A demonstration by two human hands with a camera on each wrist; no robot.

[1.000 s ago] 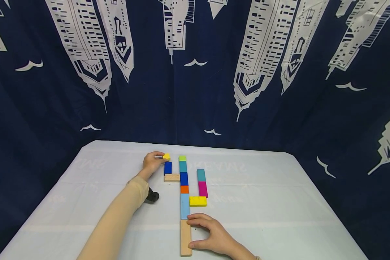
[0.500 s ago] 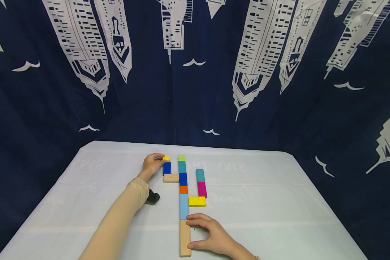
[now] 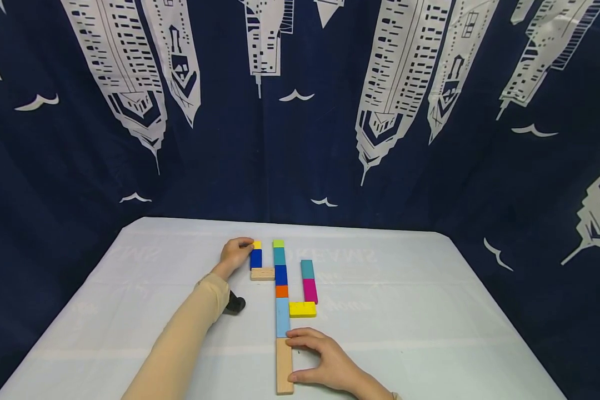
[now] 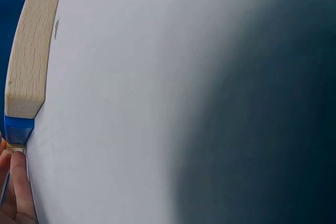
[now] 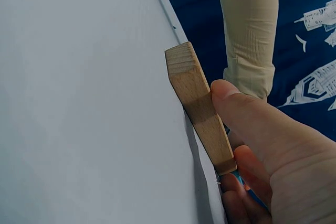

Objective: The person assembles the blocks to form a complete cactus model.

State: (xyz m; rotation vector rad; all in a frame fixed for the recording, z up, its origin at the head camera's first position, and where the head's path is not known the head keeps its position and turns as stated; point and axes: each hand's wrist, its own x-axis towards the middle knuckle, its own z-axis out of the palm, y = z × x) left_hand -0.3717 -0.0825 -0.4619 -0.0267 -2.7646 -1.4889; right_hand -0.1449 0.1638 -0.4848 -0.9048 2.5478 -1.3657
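Observation:
At the far end of the table my left hand [image 3: 235,253] holds a small yellow block [image 3: 257,244] by its left side with the fingertips. That block sits right against the far end of a blue block [image 3: 256,258], which adjoins a short natural-wood block [image 3: 263,274]. My right hand [image 3: 332,361] rests beside a long plain wooden block [image 3: 284,366], thumb and fingertips spread along its right side. From this block a line runs away: a light blue block [image 3: 283,316], an orange one [image 3: 282,291], a dark blue one [image 3: 281,275], a teal one [image 3: 279,256] and a lime green one [image 3: 278,243].
A yellow block [image 3: 302,309] juts right from the light blue one, with a magenta block [image 3: 310,291] and a teal block [image 3: 307,269] beyond it. A black object [image 3: 236,303] shows at the left wrist. A dark blue printed cloth [image 3: 300,155] hangs behind the white table [image 3: 420,311].
The left fingers and the small yellow block have shifted slightly nearer, bringing it squarely in line with the blue block. The right hand has stayed in place.

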